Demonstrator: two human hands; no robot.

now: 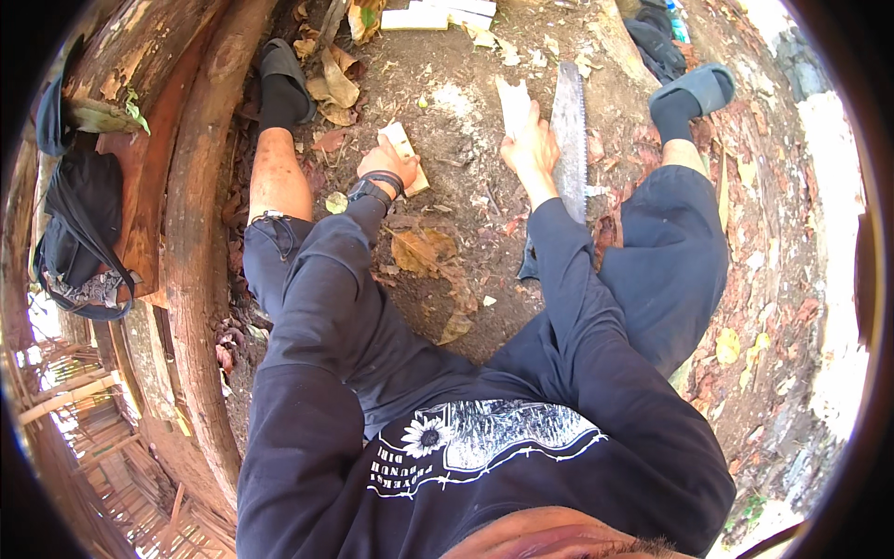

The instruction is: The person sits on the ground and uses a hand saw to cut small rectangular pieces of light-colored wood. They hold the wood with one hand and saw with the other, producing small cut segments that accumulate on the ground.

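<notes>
My left hand (387, 162) is closed round a short, pale wood block (400, 142), close to the dirt. Off to its right, my right hand (531, 149) grips another pale piece of wood (513, 101), whose far end looks uneven. A hand saw (569, 130) lies right beside that hand, toothed edge to the right. Its blade points away from me, and my right sleeve partly covers the handle end. Dry leaves (421, 250) are scattered on the soil between my legs.
More pale wood pieces (438, 16) lie at the far edge. Long logs (197, 233) run along the left, with a black bag (84, 219) beside them. My sandalled feet flank the work spot. Dark cloth (655, 39) sits at the far right.
</notes>
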